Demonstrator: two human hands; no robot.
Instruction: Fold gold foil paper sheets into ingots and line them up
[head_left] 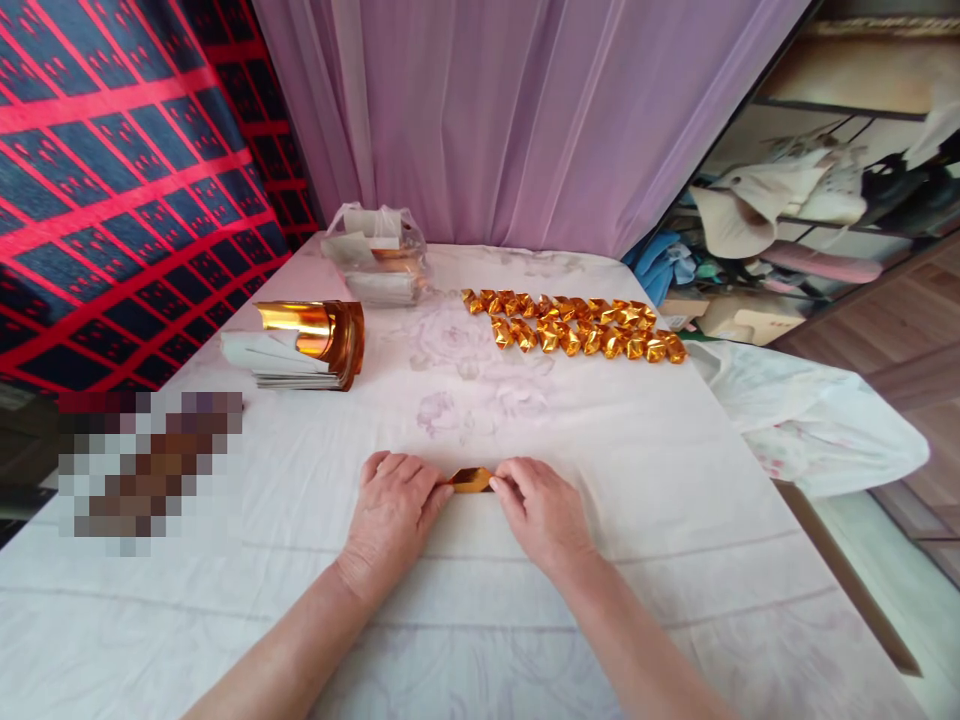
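Both hands, left hand (394, 510) and right hand (541, 512), pinch the gold foil piece (471, 480) with closed fingers.

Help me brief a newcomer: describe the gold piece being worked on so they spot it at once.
On the white-covered table, look at the near middle, where the left hand and right hand meet. Pinched between their fingertips is one small folded gold foil piece. It lies alone, apart from the rows of finished gold pieces farther back.
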